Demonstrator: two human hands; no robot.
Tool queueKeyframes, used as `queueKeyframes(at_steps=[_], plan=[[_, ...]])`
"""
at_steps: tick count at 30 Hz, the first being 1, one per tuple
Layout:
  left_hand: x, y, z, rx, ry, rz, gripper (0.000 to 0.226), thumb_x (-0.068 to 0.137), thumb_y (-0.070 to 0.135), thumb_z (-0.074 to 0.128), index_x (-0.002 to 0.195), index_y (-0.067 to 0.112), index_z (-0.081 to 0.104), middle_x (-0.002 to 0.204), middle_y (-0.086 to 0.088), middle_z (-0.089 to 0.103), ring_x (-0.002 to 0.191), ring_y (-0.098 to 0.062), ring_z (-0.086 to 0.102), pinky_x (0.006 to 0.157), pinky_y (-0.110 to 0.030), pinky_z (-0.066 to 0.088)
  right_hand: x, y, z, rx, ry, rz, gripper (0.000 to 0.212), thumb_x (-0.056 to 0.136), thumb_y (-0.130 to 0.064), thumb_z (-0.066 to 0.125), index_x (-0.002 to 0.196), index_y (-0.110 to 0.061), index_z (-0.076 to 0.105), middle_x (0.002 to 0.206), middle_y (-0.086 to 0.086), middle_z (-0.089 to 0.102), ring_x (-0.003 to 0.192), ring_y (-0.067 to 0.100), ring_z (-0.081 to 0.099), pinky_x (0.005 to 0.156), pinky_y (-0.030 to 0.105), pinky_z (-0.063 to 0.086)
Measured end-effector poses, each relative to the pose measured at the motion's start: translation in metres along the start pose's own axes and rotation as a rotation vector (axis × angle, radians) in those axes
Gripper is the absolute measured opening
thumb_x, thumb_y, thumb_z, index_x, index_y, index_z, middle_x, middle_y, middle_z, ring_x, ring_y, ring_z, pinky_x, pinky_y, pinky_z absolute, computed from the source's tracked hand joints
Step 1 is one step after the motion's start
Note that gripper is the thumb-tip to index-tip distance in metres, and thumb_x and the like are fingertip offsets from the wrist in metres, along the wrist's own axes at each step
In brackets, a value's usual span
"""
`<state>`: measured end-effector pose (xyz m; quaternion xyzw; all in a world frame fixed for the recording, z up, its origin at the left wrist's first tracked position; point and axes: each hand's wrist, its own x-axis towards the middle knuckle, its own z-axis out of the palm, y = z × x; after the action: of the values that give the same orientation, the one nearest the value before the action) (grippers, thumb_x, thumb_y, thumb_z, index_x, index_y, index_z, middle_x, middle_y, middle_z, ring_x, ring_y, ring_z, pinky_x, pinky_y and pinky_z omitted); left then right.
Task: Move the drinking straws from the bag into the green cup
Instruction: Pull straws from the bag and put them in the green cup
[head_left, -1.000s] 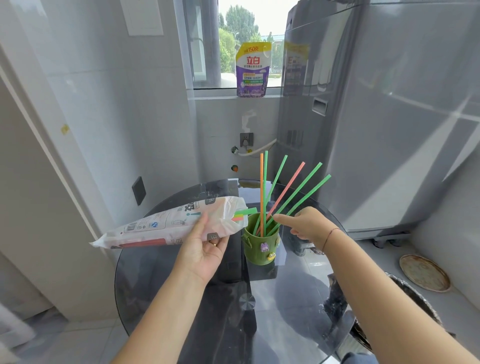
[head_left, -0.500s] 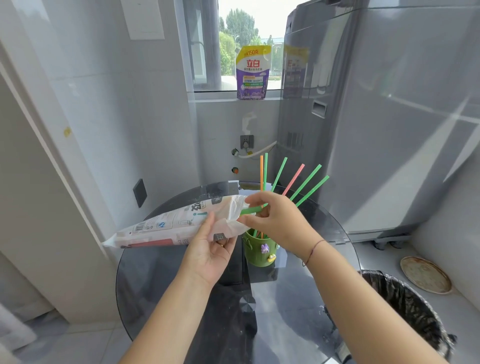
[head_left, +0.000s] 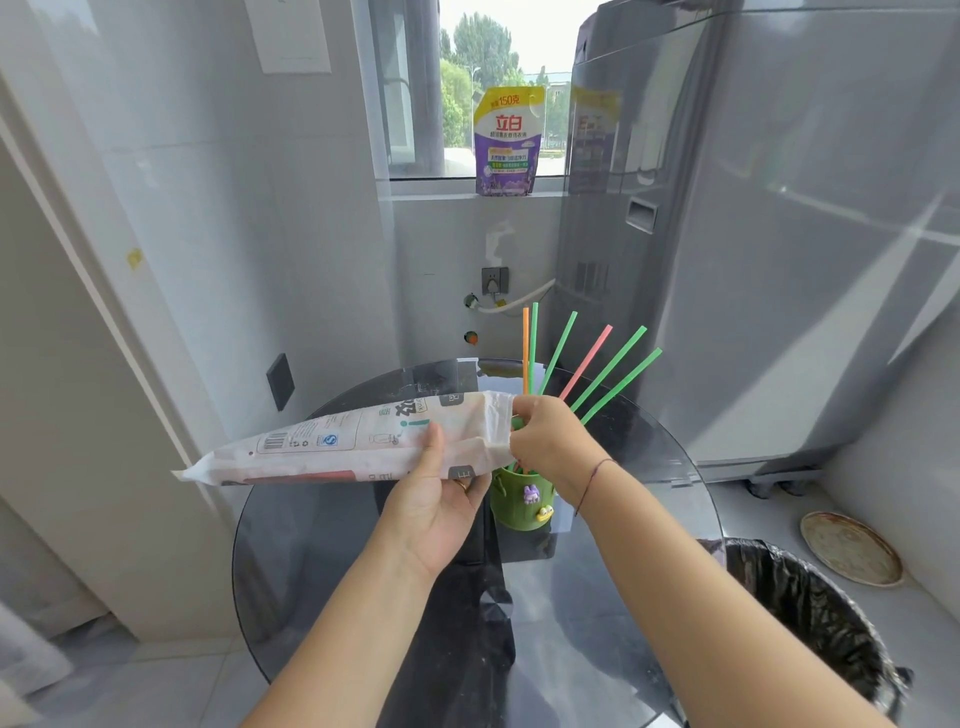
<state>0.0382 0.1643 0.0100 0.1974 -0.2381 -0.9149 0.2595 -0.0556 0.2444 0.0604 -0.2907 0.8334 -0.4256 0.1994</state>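
Right hand (head_left: 550, 441), fingers curled, pinches a straw (head_left: 515, 422) at the mouth of the bag (head_left: 322, 447), which the left hand (head_left: 441, 499) grips. Next, I think: draw it out and lower it into the cup (head_left: 519, 504) just below.

Six straws (head_left: 608, 370) in one cup (head_left: 519, 503), one bag (head_left: 337, 448)

Your left hand (head_left: 441, 504) holds the bag (head_left: 322, 447) from below, palm up. Its thumb presses on the bag's near face and its fingers curl under. A ring (head_left: 461, 484) shows on one finger. Your right hand (head_left: 550, 441) is at the bag's open right end, fingers curled, pinching the tip of a green straw (head_left: 515, 422). Both bare forearms reach in from the near edge, and a thin cord (head_left: 592, 480) circles the right wrist.
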Motion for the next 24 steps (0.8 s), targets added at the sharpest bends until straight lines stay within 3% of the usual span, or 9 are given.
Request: queueKeyframes(at_steps=[2, 4, 10, 13, 16, 20, 24], plan=[[0.000, -0.001, 0.002, 0.019, -0.023, -0.011, 0.049, 0.091, 0.032, 0.056, 0.137, 0.016, 0.050, 0.132, -0.015, 0.061, 0.110, -0.026, 0.062, 0.107, -0.045, 0.040, 0.003, 0.004, 0.002, 0.032, 0.008, 0.001, 0.045, 0.083, 0.011, 0.047, 0.117, -0.013, 0.066, 0.100, 0.013, 0.067, 0.064, 0.019, 0.050, 0.047, 0.020, 0.041], [0.000, -0.001, 0.003, 0.019, -0.040, -0.014, 0.047, 0.092, 0.032, 0.055, 0.135, 0.015, 0.051, 0.131, -0.016, 0.061, 0.106, -0.026, 0.063, 0.106, -0.044, 0.041, 0.004, 0.006, 0.003, 0.101, 0.024, -0.001, 0.044, 0.083, 0.010, 0.052, 0.114, -0.015, 0.069, 0.088, 0.009, 0.067, 0.056, 0.015, 0.045, 0.041, 0.017, 0.038], [0.002, 0.012, 0.001, -0.045, -0.004, 0.022, 0.051, 0.088, 0.021, 0.062, 0.136, 0.014, 0.046, 0.124, -0.018, 0.065, 0.110, -0.032, 0.065, 0.087, -0.049, 0.054, -0.005, 0.010, -0.012, 0.344, 0.036, -0.008, 0.006, 0.078, -0.004, 0.071, 0.082, -0.008, 0.070, 0.064, 0.006, 0.065, 0.051, 0.011, 0.055, 0.056, 0.018, 0.053], [0.003, 0.020, -0.002, -0.086, 0.055, 0.044, 0.046, 0.090, 0.014, 0.061, 0.134, 0.013, 0.049, 0.114, -0.015, 0.068, 0.104, -0.029, 0.066, 0.081, -0.050, 0.055, -0.006, 0.016, -0.030, 0.421, -0.029, -0.011, 0.019, 0.076, -0.010, 0.077, 0.091, 0.001, 0.071, 0.070, 0.008, 0.072, 0.057, 0.012, 0.065, 0.062, 0.020, 0.059], [0.006, 0.025, -0.008, -0.096, 0.086, 0.055, 0.043, 0.090, 0.012, 0.062, 0.132, 0.010, 0.051, 0.110, -0.014, 0.070, 0.108, -0.028, 0.066, 0.091, -0.051, 0.052, -0.007, 0.020, -0.045, 0.475, -0.037, -0.012, 0.018, 0.078, -0.007, 0.073, 0.093, 0.002, 0.071, 0.073, 0.011, 0.072, 0.054, 0.009, 0.066, 0.056, 0.017, 0.057], [0.006, 0.026, -0.010, -0.121, 0.098, 0.076, 0.032, 0.089, 0.010, 0.063, 0.121, 0.013, 0.057, 0.097, -0.010, 0.075, 0.104, -0.024, 0.067, 0.080, -0.049, 0.055, -0.010, 0.026, -0.048, 0.553, -0.032, -0.026, 0.019, 0.082, -0.014, 0.070, 0.099, -0.004, 0.069, 0.075, 0.010, 0.070, 0.054, 0.009, 0.063, 0.054, 0.017, 0.055], [0.002, 0.018, -0.002, -0.116, 0.095, 0.070, 0.023, 0.090, 0.011, 0.061, 0.113, 0.012, 0.058, 0.105, -0.011, 0.070, 0.100, -0.023, 0.067, 0.077, -0.043, 0.056, -0.018, 0.030, -0.023, 0.863, -0.126, 0.005, 0.030, 0.086, -0.019, 0.065, 0.114, -0.009, 0.060, 0.083, 0.006, 0.067, 0.054, 0.009, 0.059, 0.054, 0.018, 0.052]])
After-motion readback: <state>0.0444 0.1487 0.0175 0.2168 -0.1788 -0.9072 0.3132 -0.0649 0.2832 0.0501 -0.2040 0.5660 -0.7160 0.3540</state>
